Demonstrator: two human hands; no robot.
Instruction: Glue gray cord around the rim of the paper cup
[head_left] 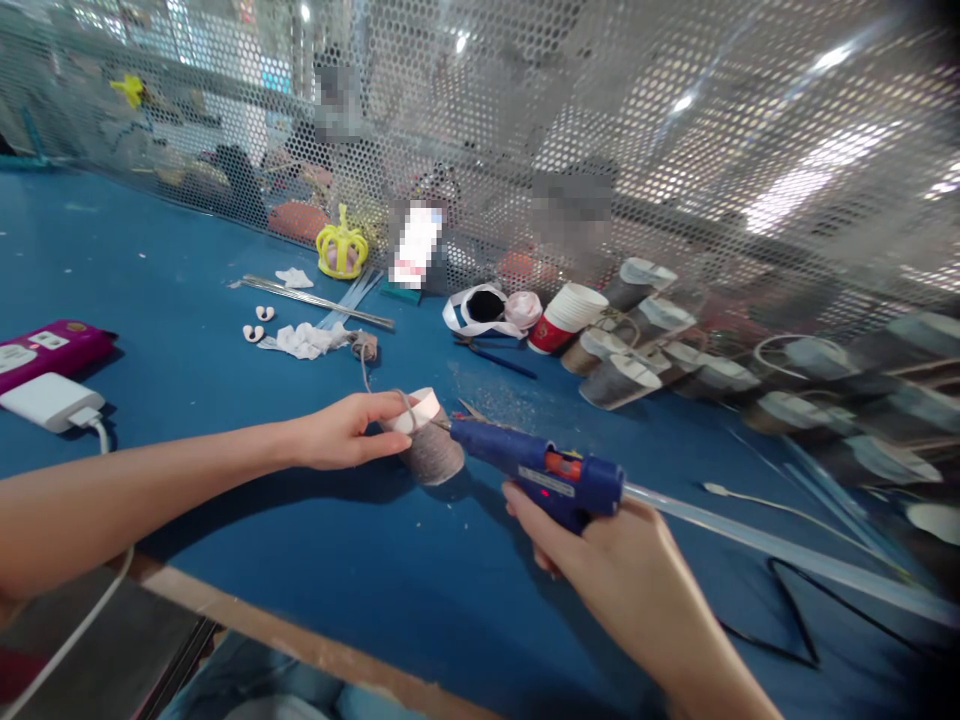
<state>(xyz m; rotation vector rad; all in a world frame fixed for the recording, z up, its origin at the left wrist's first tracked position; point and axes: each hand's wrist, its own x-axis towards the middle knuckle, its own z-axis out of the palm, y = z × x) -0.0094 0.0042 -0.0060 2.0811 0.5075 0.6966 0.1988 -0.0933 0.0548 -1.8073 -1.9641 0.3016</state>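
Observation:
My left hand is closed around the white rim end of a paper cup partly wrapped in grey-brown cord. A strand of this cord runs from under my fingers back to a small wound bundle on the table. In my right hand is a blue hot glue gun with a small red light. Its nozzle points left and meets the cup near the wrapped part; whether it touches, I cannot tell. A long clear glue stick sticks out of the gun's back.
Several cord-wrapped cups lie at the right, beside stacked white paper cups. Blue-handled pliers, metal rods, crumpled white tissue and a yellow crown-shaped piece are farther back. A purple pack and white charger sit left. Perforated metal screen stands behind.

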